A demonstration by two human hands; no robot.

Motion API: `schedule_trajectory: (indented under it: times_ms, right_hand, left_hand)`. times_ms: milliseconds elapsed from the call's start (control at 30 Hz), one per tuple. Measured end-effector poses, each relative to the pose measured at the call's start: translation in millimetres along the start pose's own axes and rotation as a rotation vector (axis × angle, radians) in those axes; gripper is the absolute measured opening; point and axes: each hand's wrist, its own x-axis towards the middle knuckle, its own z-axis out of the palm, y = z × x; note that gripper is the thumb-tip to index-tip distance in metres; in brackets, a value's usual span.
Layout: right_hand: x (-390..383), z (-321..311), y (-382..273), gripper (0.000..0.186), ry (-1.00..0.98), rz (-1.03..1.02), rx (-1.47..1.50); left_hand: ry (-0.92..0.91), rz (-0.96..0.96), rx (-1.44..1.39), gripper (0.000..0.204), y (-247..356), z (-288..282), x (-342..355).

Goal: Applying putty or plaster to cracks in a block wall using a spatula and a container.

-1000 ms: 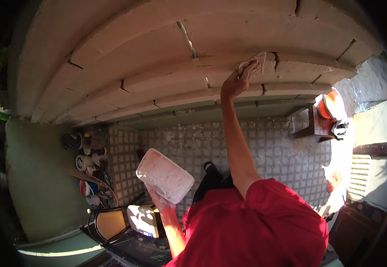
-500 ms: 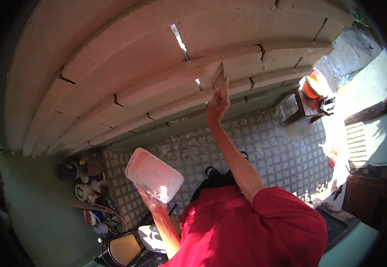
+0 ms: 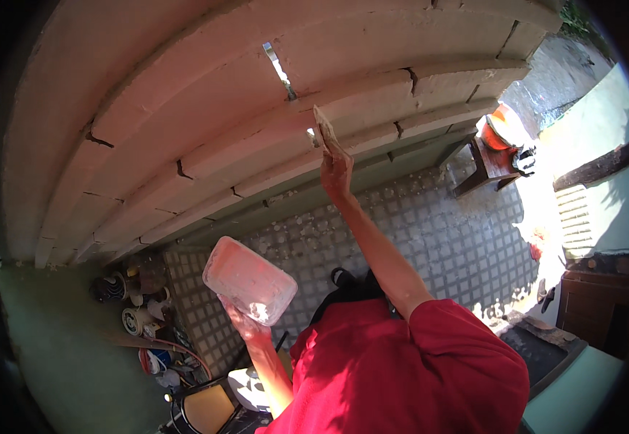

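Note:
My left hand (image 3: 247, 323) grips the lower edge of a shallow rectangular plastic tub (image 3: 248, 275), tilted and smeared inside with pale paste. Its fingers are partly hidden under the tub. My right hand (image 3: 337, 172) is closed round a putty knife (image 3: 324, 126) coated in pale paste. The blade points up at the slatted, whitish wall (image 3: 220, 94), close to a small bright gap between slats. Whether the blade touches the wall I cannot tell. A longer slit (image 3: 278, 69) lets light through above it.
Pots and cans (image 3: 135, 320) crowd the floor at the left. A chair (image 3: 207, 411) stands lower left. On the right, a wooden stool (image 3: 489, 160) carries an orange bowl (image 3: 501, 129). Checked tiles (image 3: 430, 239) cover the floor. Several dark cracks mark the wall.
My right hand and the putty knife have moved left along the wall, the blade now leaning left. The tub in my left hand stays nearly in place. The view has shifted slightly.

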Motion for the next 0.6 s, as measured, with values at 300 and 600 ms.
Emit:
schedule_trajectory:
  times_ms: [300, 600]
  right_hand:
    - [85, -67, 38, 0.042, 0.297, 0.229, -0.266]
    - [27, -46, 10, 0.041, -0.016, 0.096, 0.042]
  left_hand:
    - [0.058, -0.052, -0.082, 0.066, -19, 17, 0]
    - [0.05, -0.089, -0.07, 0.07, -40, 49, 10]
